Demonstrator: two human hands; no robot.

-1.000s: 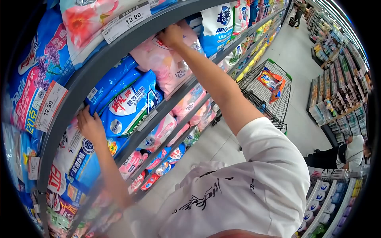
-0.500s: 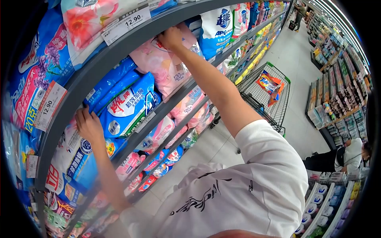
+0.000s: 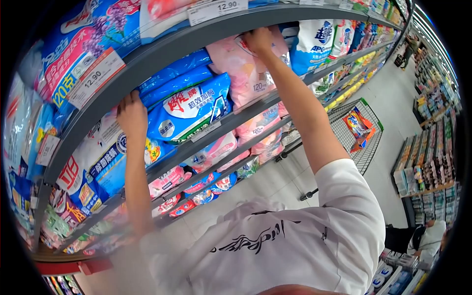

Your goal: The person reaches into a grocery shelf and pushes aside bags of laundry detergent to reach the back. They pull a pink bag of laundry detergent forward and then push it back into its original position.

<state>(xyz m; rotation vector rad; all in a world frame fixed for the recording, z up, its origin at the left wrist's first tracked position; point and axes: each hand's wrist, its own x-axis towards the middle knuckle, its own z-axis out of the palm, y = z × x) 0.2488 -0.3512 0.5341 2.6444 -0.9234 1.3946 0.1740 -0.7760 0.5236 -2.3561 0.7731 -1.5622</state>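
Observation:
On the upper part of a pink bag of detergent (image 3: pixel 241 73), my right hand (image 3: pixel 259 42) is closed, its fingertips hidden against the bag's top. My left hand (image 3: pixel 132 115) rests at the top edge of a white and blue bag (image 3: pixel 105 147), fingers bent and close together; what they hold, if anything, is hidden. Between my hands lie stacked blue bags, the front one (image 3: pixel 189 108) tilted on the shelf. The grey shelf edge (image 3: pixel 167 49) with price tags runs just above both hands.
A shopping cart (image 3: pixel 366 147) holding an orange Tide bag (image 3: pixel 358 125) stands on the right. Lower shelves carry pink and blue bags (image 3: pixel 214 150). Across the aisle are stocked shelves (image 3: pixel 425 162); a person (image 3: pixel 427 241) is at the lower right, another (image 3: pixel 409 51) far off.
The view has turned, so shelf and bags appear further right. My right hand remains on the pink bag, my left hand near the white and blue bag's top.

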